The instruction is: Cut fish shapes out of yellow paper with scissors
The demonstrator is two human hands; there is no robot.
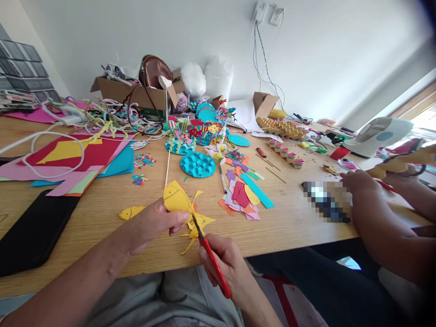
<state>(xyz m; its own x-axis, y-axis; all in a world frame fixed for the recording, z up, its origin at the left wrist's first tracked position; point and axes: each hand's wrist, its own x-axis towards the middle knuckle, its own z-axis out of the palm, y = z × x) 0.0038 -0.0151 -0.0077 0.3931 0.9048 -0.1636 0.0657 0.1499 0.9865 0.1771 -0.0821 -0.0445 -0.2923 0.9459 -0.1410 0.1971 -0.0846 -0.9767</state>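
- Left hand (150, 227), lower centre of the frame: thumb and fingers pinch a yellow paper fish (174, 196).
- Right hand (229, 259), just right of it: gripping red-handled scissors (218, 272), blades at the fish's lower edge.
- Beneath, centre: yellow scraps (204, 221).
- Left of centre: second yellow fish (130, 212).
- Right of centre: coloured paper pieces (240, 194).
- Right edge: another person's arms (376, 222).

Is a wood-grained bench (289, 204). Bears a flat black slab (37, 231) and coloured sheets (90, 156) at the left, a yellow fish cutout (130, 212) toward the front, a scalloped turquoise disc (197, 164) near a pen (223, 179) and paper scraps (240, 195) mid-bench, thin sticks (275, 175) farther right.
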